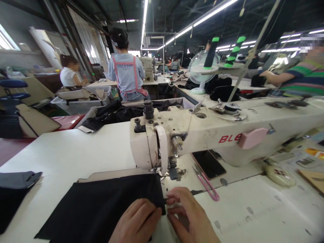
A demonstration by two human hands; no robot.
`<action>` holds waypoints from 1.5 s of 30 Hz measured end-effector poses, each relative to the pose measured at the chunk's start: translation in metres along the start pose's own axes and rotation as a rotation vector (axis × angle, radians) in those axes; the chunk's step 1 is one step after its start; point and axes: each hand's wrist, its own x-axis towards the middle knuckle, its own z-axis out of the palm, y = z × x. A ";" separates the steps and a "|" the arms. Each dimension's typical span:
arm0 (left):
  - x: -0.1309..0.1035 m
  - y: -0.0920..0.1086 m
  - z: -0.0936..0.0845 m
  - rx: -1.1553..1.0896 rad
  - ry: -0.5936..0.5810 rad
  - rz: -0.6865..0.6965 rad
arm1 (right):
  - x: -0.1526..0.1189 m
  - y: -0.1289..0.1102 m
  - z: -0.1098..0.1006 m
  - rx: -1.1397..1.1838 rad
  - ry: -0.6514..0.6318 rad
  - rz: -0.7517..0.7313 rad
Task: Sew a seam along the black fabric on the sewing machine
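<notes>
Hands meet at the right edge of a flat black fabric piece [101, 206] on the white tabletop [76, 152]: left hand [138, 221] presses it with curled fingers, right hand [188, 216] pinches its edge, below the cream sewing machine's [202, 135] needle; pink thread snips [206, 184] lie nearby.

A single view comes from a camera worn on the person's head, looking forward and down over the table [76, 148]. It sits close above the left hand [138, 221] and right hand [188, 216], which fill the lower edge, with the sewing machine [215, 135] just ahead at centre. Beyond it, the view reaches far down the workshop, taking in other people at their benches and the ceiling lights [202, 17].
</notes>
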 end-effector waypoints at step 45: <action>0.007 -0.046 0.008 0.453 -0.457 -0.572 | 0.015 0.002 -0.005 0.670 -0.139 0.489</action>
